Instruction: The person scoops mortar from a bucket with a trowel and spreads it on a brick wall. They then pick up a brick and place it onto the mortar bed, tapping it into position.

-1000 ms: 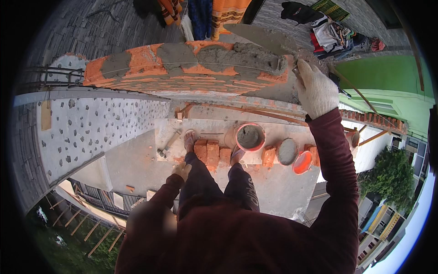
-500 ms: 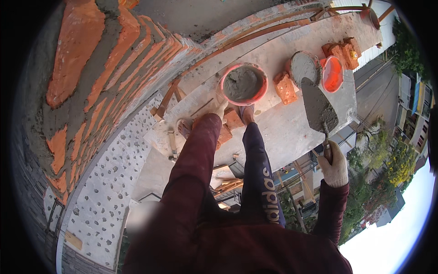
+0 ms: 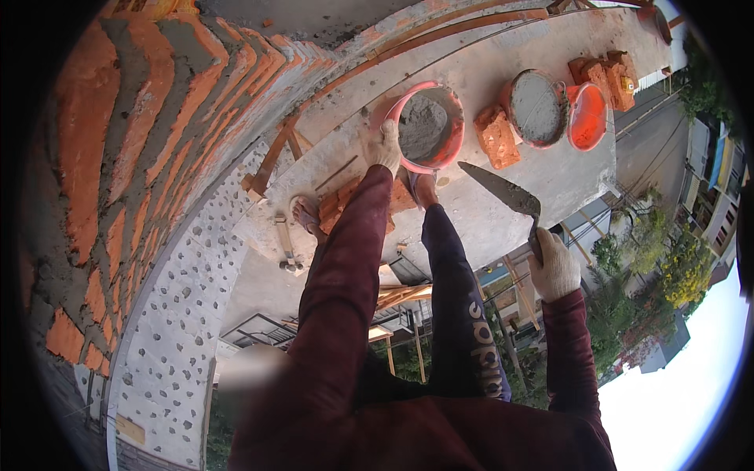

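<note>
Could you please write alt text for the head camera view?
A gloved left hand touches the rim of an orange mortar bucket on a concrete ledge, while the gloved right hand holds a trowel. A brick wall rises on the left.

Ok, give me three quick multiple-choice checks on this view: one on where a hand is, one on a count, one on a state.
1. Where is the left hand?
A. at the rim of the nearest mortar tub
B. on the brick wall
C. on the trowel handle

2. How many round tubs on the slab show grey mortar inside?
A. none
B. two
C. five

3. What state is the trowel blade in?
A. heaped with mortar
B. stuck in a tub
C. bare, held in the air

Answers: 1 A, the gloved left hand sits at the tub's near rim. 2 B, the near tub and the grey-filled tub beyond the brick; the orange one looks empty. 3 C, the right hand holds it above the slab with nothing on it.
</note>
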The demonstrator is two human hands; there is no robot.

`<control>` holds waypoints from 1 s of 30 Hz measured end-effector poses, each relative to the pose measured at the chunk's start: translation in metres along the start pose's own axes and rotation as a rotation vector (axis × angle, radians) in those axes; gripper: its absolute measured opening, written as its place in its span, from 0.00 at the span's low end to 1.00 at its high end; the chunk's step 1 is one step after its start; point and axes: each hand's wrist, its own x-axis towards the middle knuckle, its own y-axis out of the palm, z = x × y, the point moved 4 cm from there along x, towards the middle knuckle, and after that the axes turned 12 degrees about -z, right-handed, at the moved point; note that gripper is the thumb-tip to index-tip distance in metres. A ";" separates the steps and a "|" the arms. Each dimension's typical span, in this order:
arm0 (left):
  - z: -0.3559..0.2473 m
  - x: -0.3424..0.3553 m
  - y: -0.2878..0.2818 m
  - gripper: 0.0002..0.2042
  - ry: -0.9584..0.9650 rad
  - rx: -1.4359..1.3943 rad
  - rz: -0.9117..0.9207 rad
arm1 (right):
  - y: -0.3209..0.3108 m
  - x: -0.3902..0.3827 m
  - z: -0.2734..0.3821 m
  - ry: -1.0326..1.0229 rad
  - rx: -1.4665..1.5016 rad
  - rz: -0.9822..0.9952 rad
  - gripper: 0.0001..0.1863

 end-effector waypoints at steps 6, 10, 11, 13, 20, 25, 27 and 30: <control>-0.120 -0.120 -0.181 0.35 0.015 0.080 -0.001 | -0.052 0.054 0.102 -0.433 -0.281 -0.020 0.19; -0.179 -0.219 -0.312 0.39 -0.043 -0.013 -0.091 | -0.101 0.035 0.237 -0.767 -0.264 -0.148 0.18; -0.207 -0.250 -0.339 0.42 -0.081 -0.048 -0.112 | -0.100 0.025 0.262 -0.810 -0.304 -0.128 0.16; -0.224 -0.274 -0.394 0.42 -0.001 -0.059 -0.079 | -0.101 -0.006 0.307 -0.851 -0.250 -0.077 0.15; -0.272 -0.359 -0.520 0.30 0.095 -0.398 -0.279 | -0.154 -0.121 0.410 -1.099 -0.186 0.171 0.15; -0.257 -0.385 -0.583 0.33 0.167 -0.392 -0.353 | -0.173 -0.143 0.458 -1.020 -0.186 0.119 0.20; -0.267 -0.391 -0.602 0.32 0.263 -0.370 -0.373 | -0.161 -0.139 0.475 -0.965 -0.220 0.173 0.18; -0.274 -0.401 -0.627 0.31 0.326 -0.370 -0.383 | -0.147 -0.159 0.495 -0.993 -0.133 0.331 0.13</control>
